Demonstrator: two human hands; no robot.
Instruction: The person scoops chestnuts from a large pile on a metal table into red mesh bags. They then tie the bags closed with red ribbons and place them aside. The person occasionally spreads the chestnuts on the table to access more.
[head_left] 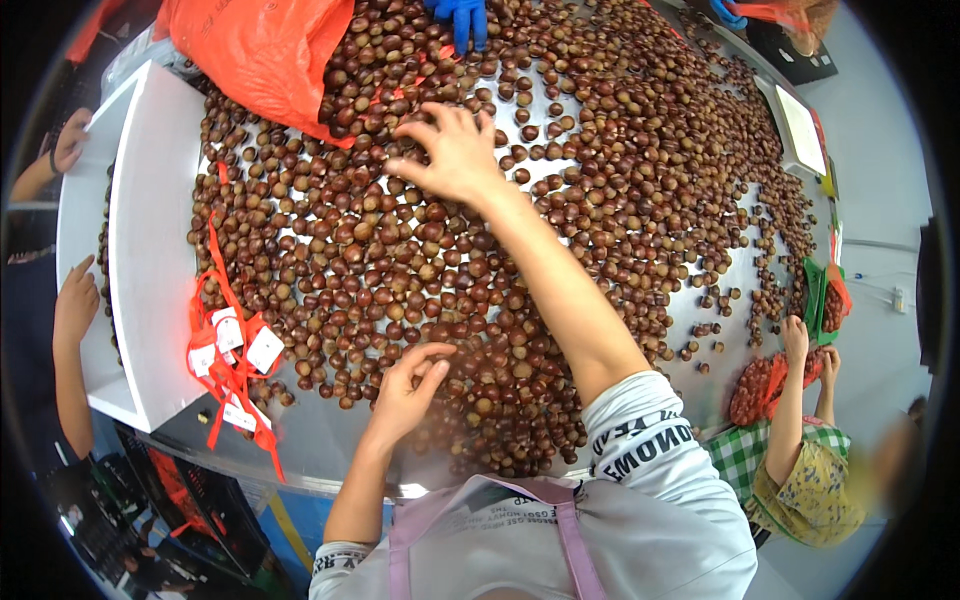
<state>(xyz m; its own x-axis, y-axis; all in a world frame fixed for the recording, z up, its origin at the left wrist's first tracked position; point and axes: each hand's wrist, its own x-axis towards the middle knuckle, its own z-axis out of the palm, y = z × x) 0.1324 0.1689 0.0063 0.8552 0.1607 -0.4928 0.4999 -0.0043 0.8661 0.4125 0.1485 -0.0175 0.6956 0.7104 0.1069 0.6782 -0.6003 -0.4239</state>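
Note:
Glossy brown chestnuts (400,270) with pale ends cover much of the metal table. My right hand (450,155) reaches far across it, palm down with fingers spread, over the chestnuts near a red bag. Closer to my body, my left hand (408,392) is at the near edge of the heap, its fingers bent and the thumb apart. I see nothing held in either hand. Beside my left hand, some chestnuts look blurred by motion. The red bag (262,60) lies at the far left, with chestnuts by its mouth.
A white open-sided box (165,240) stands on the left; another person's hands rest around it. Red straps with white tags (232,345) lie beside it. A blue-gloved hand (462,20) works at the far side. On the right, someone handles a red net bag (757,388) of chestnuts.

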